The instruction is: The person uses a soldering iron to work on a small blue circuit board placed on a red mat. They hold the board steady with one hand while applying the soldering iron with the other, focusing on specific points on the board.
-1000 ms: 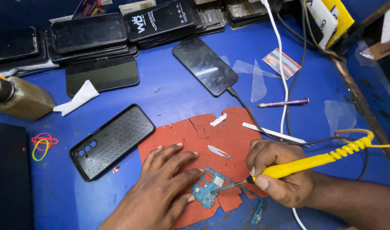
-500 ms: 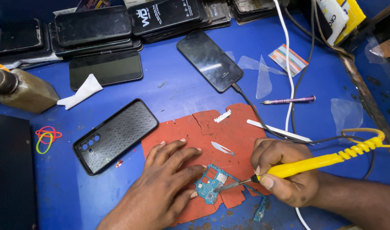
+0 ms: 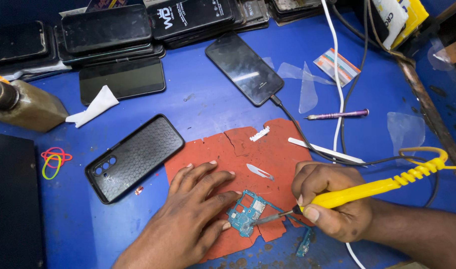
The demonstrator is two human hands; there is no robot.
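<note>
**A:** What did the work surface look like?

**B:** It was a bright blue table [image 3: 198, 99], scuffed and dusty, with a torn red mat [image 3: 228, 149] laid near its front edge. Little of the room showed beyond it.

**A:** Any packages or labels?

**B:** A flat black box with white lettering [image 3: 188, 17] lay along the far edge among stacked dark phones [image 3: 106, 30]. A small striped card [image 3: 337, 66] sat right of centre, and yellow and white packets [image 3: 400, 15] filled the far right corner. A brownish bottle [image 3: 28, 105] stood at the left, near some coloured rubber bands [image 3: 53, 160].

**A:** And the hands?

**B:** The left hand [image 3: 193, 219] lay flat, fingers spread, pressing on the mat and touching the left edge of a small blue circuit board [image 3: 248, 214]. The right hand [image 3: 332, 204] was closed tight around a yellow soldering iron [image 3: 367, 189], its metal tip resting on the board.

**A:** Where was that board?

**B:** On the mat's front part, between both hands. A black phone case [image 3: 136, 157] lay just left of the mat, and a phone [image 3: 244, 68] on a cable lay behind it.
</note>
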